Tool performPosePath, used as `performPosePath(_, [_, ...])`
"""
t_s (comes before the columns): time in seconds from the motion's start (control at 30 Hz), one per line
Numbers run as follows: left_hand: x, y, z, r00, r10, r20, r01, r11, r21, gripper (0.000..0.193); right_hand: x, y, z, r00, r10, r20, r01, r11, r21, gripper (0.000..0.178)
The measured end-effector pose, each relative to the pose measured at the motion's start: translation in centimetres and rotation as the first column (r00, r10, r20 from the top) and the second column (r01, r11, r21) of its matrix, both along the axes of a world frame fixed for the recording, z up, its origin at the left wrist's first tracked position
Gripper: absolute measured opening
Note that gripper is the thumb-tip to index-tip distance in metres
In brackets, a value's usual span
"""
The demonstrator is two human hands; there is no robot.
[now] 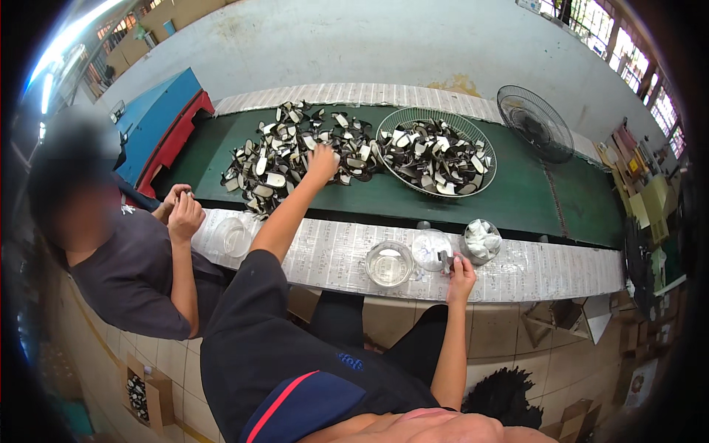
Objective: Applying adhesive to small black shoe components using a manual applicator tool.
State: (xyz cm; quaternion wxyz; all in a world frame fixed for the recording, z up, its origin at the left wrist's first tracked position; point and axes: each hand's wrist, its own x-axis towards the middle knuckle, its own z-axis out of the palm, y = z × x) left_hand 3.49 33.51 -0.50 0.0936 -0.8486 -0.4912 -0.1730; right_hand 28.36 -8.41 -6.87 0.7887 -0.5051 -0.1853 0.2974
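My left hand reaches far across into a loose heap of small curved black-and-white pieces on the green belt. Its fingers are closed down among the pieces, and what they pinch is hard to make out. Near the front edge, my right hand pinches a small dark piece between thumb and fingers. That piece is just over the right side of a shallow clear dish. Left of the dish stands a clear round bowl. A jar of white wads is close behind my right hand.
A wire basket full of similar pieces sits on the green belt. Behind it to the right lies a round wire grille. At left a co-worker handles something small beside another clear bowl. A blue-and-red machine housing spans the belt's left end.
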Motion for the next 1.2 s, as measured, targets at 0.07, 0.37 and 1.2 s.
performPosePath(0.07, [-1.1,-1.3,-2.5,0.998,-0.020,-0.062,0.015,0.997,-0.070,0.047,0.6,-0.9,-0.3,0.999,-0.024,-0.021,0.024,1.000,0.003,0.022])
performPosePath(0.37, [-4.1,-2.6,-3.3,0.987,-0.155,-0.039,0.155,0.988,0.019,0.019,0.6,-1.0,0.7,1.000,-0.001,0.022,0.002,1.000,-0.014,0.023])
performPosePath(1.2, [-12.3,-32.2,0.1,0.160,0.702,0.694,0.773,0.348,-0.530,0.042,-13.2,-4.3,11.4,0.962,0.236,0.139,-0.204,0.955,-0.214,0.025])
